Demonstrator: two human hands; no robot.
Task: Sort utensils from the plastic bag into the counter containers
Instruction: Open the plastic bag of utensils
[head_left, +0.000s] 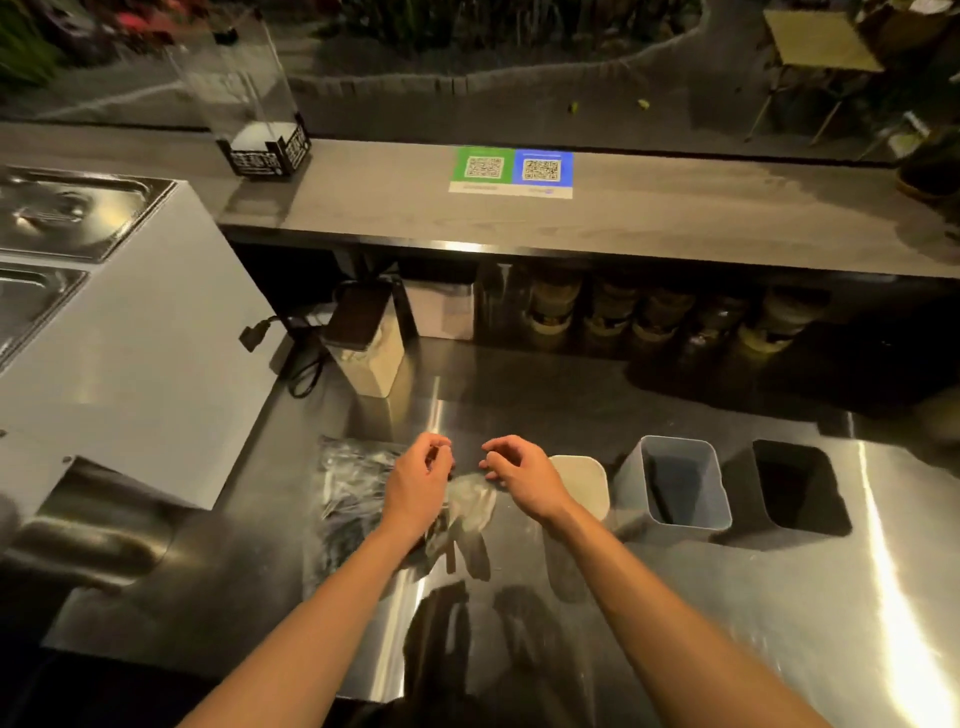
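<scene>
Your clear bag (353, 499) lies crumpled on the table (779, 597), with what look like dark utensils (340, 525) inside. To its right, three bins stand in a row: white bin (584, 483), grey bin (680, 486), black bin (800, 488).

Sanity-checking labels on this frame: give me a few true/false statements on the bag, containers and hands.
1. Three containers stand to the right of the plastic bag. True: white container, grey container, black container.
2. The black container lies on its side. False: it stands upright with its opening up.
3. The left hand and right hand are over the steel counter. True.
4. The QR sign is red and yellow. False: it is green and blue.
</scene>
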